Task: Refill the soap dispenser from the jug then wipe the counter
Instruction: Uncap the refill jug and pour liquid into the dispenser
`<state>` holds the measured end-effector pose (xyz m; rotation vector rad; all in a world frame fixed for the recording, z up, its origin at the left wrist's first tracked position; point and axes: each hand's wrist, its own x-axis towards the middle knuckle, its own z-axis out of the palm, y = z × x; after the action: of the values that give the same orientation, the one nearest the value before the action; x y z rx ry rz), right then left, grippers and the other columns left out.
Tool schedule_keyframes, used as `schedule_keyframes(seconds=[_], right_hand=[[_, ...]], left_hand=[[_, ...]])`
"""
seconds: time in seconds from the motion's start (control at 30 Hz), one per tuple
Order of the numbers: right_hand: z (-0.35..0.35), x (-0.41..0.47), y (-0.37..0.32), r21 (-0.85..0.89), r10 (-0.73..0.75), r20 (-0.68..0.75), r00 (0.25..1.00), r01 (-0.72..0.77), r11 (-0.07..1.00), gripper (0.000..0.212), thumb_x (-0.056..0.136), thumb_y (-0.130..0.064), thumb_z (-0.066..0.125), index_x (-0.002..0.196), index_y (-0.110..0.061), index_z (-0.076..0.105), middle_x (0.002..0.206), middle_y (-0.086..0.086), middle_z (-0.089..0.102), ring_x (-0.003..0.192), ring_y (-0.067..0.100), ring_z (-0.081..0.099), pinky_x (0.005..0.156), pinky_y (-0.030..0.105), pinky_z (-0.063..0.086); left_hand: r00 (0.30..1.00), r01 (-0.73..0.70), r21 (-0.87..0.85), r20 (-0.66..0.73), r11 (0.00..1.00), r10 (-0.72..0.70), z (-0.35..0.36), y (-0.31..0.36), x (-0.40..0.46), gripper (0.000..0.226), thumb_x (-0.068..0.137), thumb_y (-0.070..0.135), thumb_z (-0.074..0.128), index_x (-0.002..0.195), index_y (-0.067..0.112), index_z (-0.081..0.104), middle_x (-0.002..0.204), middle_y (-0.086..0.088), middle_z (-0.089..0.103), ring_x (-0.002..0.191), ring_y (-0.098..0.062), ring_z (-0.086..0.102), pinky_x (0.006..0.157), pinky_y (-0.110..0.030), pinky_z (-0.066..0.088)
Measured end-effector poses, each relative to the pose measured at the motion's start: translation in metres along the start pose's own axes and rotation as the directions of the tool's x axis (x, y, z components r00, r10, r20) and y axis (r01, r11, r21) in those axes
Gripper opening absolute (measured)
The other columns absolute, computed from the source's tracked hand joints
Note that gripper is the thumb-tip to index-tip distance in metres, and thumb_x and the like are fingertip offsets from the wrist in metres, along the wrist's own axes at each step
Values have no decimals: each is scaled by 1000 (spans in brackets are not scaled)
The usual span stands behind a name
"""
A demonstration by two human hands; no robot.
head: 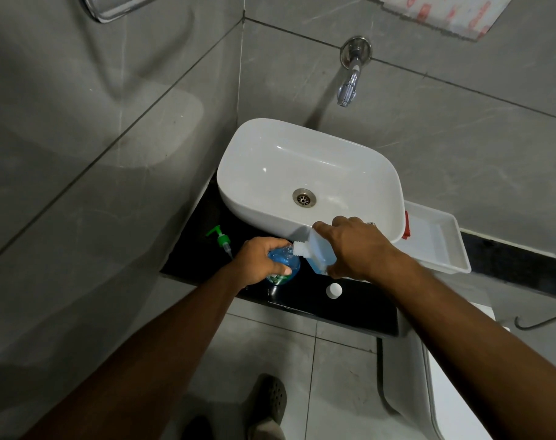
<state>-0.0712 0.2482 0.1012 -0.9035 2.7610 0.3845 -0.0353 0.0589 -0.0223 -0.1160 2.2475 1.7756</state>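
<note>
A clear soap dispenser bottle (pixel 286 265) with blue soap inside stands on the black counter (pixel 359 304) in front of the basin. My left hand (pixel 260 260) grips it around its body. My right hand (pixel 352 249) holds a translucent jug (pixel 318 254) of blue liquid, tipped to the left. The jug's white threaded spout sits at the bottle's open neck. The green pump head (pixel 221 239) lies on the counter to the left. The jug's white cap (pixel 333 291) lies on the counter near the front edge.
A white basin (pixel 254 198) sits on the counter under a chrome wall tap (pixel 349 87). A white plastic tray (pixel 451 246) stands to the right of the basin. Grey tiled walls close in at left and behind. My shoe shows on the floor below.
</note>
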Motion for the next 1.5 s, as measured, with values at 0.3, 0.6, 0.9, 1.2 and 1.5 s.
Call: schedule_keyframes(seconds=[0.3,0.6,0.9,1.2,1.5], right_hand=[[5,-3,0,81,39,7,999,-39,996,87,66,-37,81,139,-26,35,114,7,55,102,29,54,86,43,49],[42,-14,24,583,86,-89,992,-18,813,78,64,-33,85,131,-29,45,113,0,58,104,21,54,82,32,44],[104,-71,79,884,302,25,953,-162,438,77,67,-35,85,126,-39,36,128,-9,53,115,18,54,90,44,54],[147,-89,81,986,384,99,918,-143,87,71,69,-12,84,115,-46,42,112,-22,59,102,0,62,69,17,54],[153,-87,90,979,355,101,929,-156,128,80,70,-20,85,133,-38,39,124,-15,56,115,10,56,88,30,56]], left_hand=[[1000,-13,1,14,1000,13,-1,0,0,59,65,6,84,120,15,64,116,-5,69,106,-21,65,96,-44,52],[1000,-28,48,8,998,27,-2,1,0,54,65,8,85,114,17,66,112,-4,69,104,-20,65,93,-43,54],[999,-50,137,4,989,50,-3,2,1,55,67,12,84,118,21,64,112,2,67,103,-13,63,83,-23,53],[1000,-7,116,15,993,6,-4,1,3,52,68,12,83,113,30,65,109,11,66,100,-6,63,76,-14,50],[1000,2,102,5,995,-2,-4,0,4,51,65,15,86,107,36,65,109,14,65,101,-6,62,76,-13,49]])
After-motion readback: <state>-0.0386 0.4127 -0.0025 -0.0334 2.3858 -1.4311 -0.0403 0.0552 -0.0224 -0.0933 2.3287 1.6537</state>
